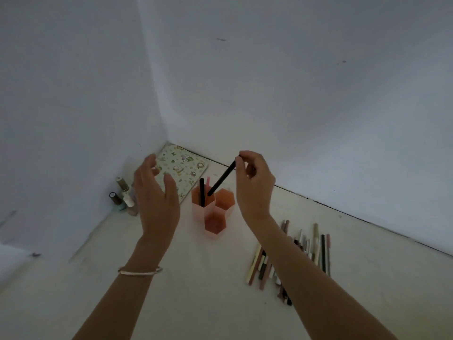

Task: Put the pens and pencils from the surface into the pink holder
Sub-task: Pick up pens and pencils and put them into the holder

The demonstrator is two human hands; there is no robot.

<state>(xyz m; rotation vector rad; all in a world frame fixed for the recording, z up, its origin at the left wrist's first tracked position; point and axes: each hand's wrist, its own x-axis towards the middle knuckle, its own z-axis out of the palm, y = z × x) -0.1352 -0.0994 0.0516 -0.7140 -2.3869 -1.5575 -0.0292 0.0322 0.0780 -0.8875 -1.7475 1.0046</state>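
White walls meet at a corner over a pale surface [171, 303]. Loose pens and pencils [294, 256] lie on it by your right forearm. Your left hand [157, 200] hovers spread and empty beside the pink holder [213, 212]. Your right hand [255, 187] pinches a black pen [221, 179] by its top end; it slants down and left, tip at the holder's rear-left cup.

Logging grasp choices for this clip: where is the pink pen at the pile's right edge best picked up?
Probably mid-barrel, pinched from above and from its right. The pink pen lies flat at the pile's outer edge: bare surface on its right, a black pen close along its left. The right hand, nearest, is pinching a second black pen at the pink holder.
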